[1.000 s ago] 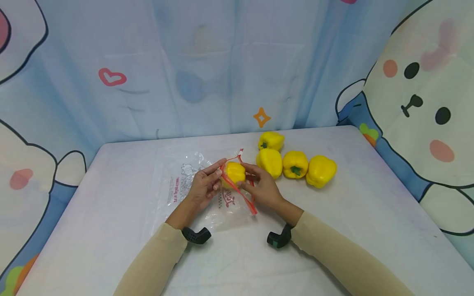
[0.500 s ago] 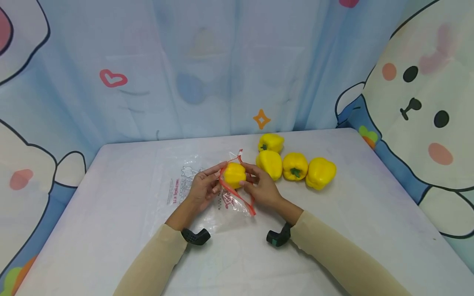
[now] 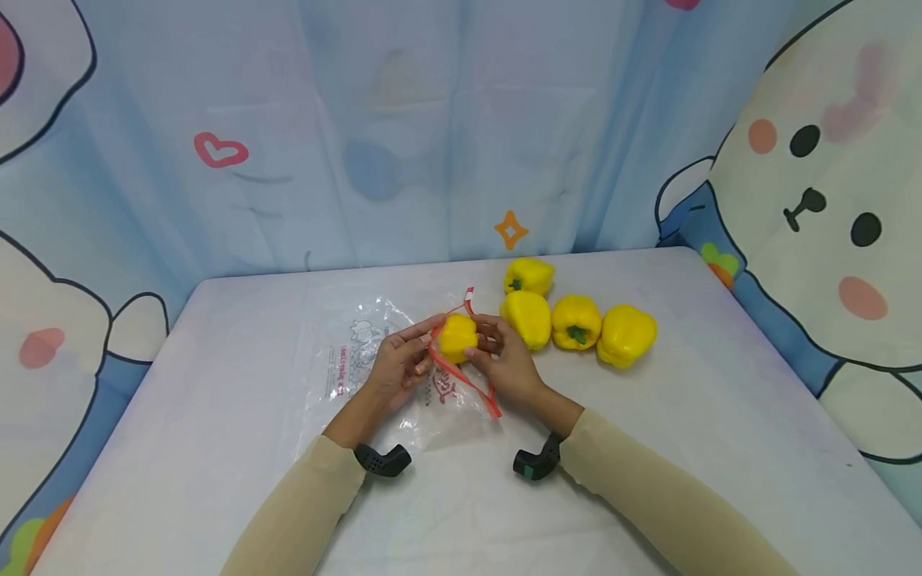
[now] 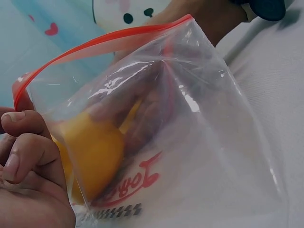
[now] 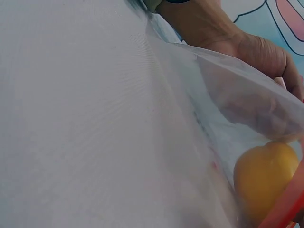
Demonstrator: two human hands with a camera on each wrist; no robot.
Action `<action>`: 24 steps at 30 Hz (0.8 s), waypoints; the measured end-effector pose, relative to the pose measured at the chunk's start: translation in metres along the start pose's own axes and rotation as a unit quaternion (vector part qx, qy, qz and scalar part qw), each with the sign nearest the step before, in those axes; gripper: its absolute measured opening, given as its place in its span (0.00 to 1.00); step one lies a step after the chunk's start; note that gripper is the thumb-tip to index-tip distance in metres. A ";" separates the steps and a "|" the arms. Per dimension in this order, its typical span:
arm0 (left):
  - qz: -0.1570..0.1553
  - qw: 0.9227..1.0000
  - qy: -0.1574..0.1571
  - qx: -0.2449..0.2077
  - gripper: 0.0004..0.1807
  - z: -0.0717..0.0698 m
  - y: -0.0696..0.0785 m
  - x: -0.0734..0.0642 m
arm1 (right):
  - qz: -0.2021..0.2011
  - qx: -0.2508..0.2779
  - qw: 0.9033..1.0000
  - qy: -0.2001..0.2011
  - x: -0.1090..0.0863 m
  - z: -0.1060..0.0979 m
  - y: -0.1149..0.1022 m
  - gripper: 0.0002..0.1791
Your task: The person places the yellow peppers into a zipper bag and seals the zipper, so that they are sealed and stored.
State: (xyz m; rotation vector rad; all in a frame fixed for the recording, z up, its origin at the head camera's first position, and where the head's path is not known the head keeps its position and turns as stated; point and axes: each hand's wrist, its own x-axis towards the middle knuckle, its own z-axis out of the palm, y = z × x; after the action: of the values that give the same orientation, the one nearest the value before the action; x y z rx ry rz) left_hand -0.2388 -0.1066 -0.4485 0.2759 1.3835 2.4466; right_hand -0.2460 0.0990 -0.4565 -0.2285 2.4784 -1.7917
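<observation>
A yellow bell pepper (image 3: 456, 337) sits in the mouth of a clear plastic zip bag (image 3: 425, 428) with a red zip edge. My right hand (image 3: 510, 364) grips the pepper from the right, and its fingers show through the plastic in the left wrist view. With curled fingers, my left hand (image 3: 396, 366) pinches the red edge on the left. Through the bag's wall the pepper (image 4: 97, 154) appears low beside the left fingers (image 4: 28, 159). In the right wrist view the pepper (image 5: 263, 180) lies behind plastic, and the right fingertips are mostly hidden.
Several more yellow bell peppers stand to the right of the bag, among them one with a green stem (image 3: 575, 323) and one farthest right (image 3: 626, 336). A white cloth covers the table (image 3: 238, 416). Behind it hangs a printed blue curtain (image 3: 403, 160).
The red zip edge, which crossed the pepper's front a second ago, now curves along its lower left side. Both hands stay nearly in place; the right has shifted slightly left.
</observation>
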 end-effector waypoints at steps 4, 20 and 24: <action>-0.002 1.000 0.000 -0.003 0.19 0.001 0.000 0.001 | -0.017 0.004 1.000 0.013 0.000 0.002 0.001 0.29; -0.001 1.000 -0.019 -0.014 0.18 -0.001 0.000 -0.001 | -0.028 0.029 0.999 0.018 0.004 0.010 0.002 0.28; -0.003 1.000 -0.019 -0.017 0.19 -0.002 -0.001 -0.001 | -0.025 0.023 0.999 0.015 0.004 0.011 0.002 0.28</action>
State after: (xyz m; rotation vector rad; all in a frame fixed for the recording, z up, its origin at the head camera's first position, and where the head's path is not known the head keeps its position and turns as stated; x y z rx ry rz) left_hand -0.2383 -0.1081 -0.4499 0.3070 1.3245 2.4443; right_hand -0.2483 0.0886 -0.4620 -0.2664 2.4699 -1.8826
